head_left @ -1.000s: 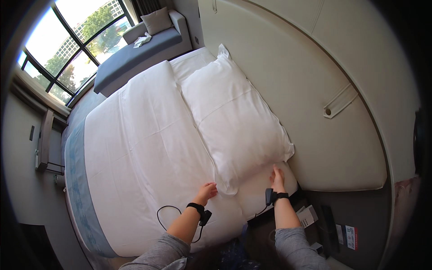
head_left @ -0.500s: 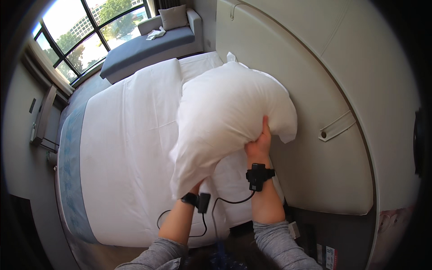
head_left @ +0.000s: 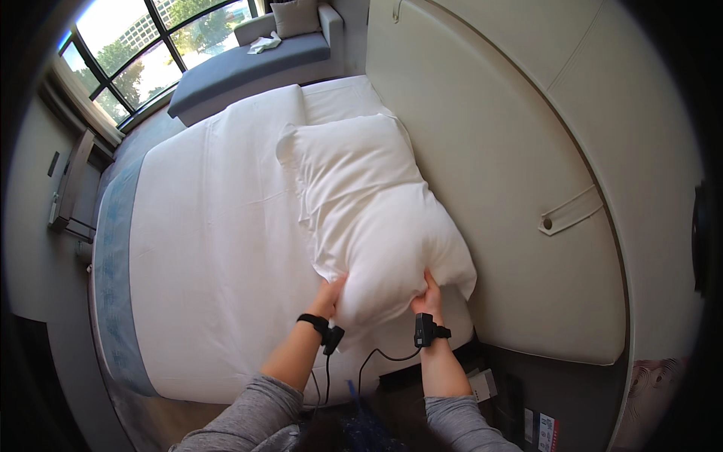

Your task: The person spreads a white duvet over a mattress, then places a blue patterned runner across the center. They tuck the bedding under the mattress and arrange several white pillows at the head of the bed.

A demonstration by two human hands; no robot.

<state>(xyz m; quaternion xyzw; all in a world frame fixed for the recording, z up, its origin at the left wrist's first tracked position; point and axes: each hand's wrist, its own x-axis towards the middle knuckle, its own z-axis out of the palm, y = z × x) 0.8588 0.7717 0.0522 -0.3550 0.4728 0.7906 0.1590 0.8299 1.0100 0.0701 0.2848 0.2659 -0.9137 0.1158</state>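
A large white pillow [head_left: 376, 218] lies lengthwise across the head end of the bed, wrinkled over its middle. My left hand [head_left: 328, 295] grips its near left corner, thumb on top and the other fingers partly hidden. At the near right side, my right hand [head_left: 428, 296] clasps the pillow's edge with the thumb up; its remaining fingers are tucked beneath the fabric. Beneath the pillow spreads the bed's white duvet [head_left: 203, 248]. Each of my wrists carries a black strapped device with a cable.
A beige padded headboard [head_left: 520, 188] rises along the bed's right side. The blue bed runner [head_left: 117, 279] crosses the foot end. Beyond the bed stands a blue-grey chaise sofa [head_left: 256, 71] with a cushion [head_left: 296, 18], beside a large window [head_left: 151, 53].
The pillow has come down from a raised, bent shape to lying flatter on the bed. Both hands have shifted, the right one toward me, still holding it.
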